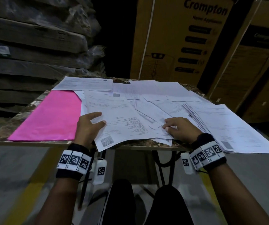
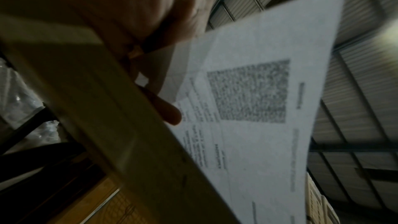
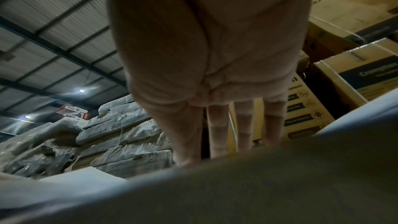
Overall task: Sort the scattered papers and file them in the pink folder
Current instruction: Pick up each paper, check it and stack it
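Beside the pink folder (image 1: 49, 116), the left hand (image 1: 88, 125) pinches a sheet (image 1: 120, 125) overhanging the tabletop (image 1: 4, 132); the right hand (image 1: 179, 129), fingers seemingly flat, presses scattered papers (image 1: 163, 98). Tugging could drag neighbouring sheets off.

The pink folder (image 1: 49, 117) looks smooth, slightly glossy plastic; the papers (image 1: 122, 117) are matt white paper; the worktop (image 1: 33, 101) has a mottled stone-like surface.

"Crompton" in dark letters on the tall brown cardboard box (image 1: 179, 39) behind the table, smaller print beneath unreadable
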`<state>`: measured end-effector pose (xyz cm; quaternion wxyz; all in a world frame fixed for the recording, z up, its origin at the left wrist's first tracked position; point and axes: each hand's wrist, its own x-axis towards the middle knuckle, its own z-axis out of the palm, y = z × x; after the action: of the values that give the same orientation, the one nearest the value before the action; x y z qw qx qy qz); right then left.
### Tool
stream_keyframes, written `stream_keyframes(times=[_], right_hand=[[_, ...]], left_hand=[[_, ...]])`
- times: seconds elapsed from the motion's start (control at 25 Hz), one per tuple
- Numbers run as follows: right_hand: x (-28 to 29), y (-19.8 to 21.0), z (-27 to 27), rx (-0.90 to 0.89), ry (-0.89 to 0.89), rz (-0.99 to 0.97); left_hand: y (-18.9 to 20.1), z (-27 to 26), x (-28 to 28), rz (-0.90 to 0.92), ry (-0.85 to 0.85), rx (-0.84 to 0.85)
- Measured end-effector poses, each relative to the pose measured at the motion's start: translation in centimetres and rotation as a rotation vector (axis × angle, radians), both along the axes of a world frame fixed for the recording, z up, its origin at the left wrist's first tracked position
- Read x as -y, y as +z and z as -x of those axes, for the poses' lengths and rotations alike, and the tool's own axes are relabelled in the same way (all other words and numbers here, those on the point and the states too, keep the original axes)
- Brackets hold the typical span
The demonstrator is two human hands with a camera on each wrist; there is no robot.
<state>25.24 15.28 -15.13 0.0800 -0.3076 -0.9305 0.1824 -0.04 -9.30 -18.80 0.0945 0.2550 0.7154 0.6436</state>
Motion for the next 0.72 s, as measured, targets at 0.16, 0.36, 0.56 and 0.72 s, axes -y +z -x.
stream_keyframes(times=[0.16, 0.36, 0.56, 0.72], right_hand=[[1.2, 0.8, -0.7, 0.002, 0.1, -0.015], [1.0, 0.8, -0.8, 0.049, 0.101, -0.112], [1.0, 0.5, -0.2, -0.018, 0.076, -0.167], [1.8, 1.9, 0.4, -0.344, 0.039, -0.139]], left_hand=[[-0.2, 0.1, 0.2, -0.011, -0.01, 0.003], [-0.6, 0.3, 0.2, -0.026, -0.029, 0.014], [-0.4, 0.0, 0.3, -0.001, -0.019, -0.015], [-0.4, -0.1, 0.4, 0.008, -0.025, -0.032]])
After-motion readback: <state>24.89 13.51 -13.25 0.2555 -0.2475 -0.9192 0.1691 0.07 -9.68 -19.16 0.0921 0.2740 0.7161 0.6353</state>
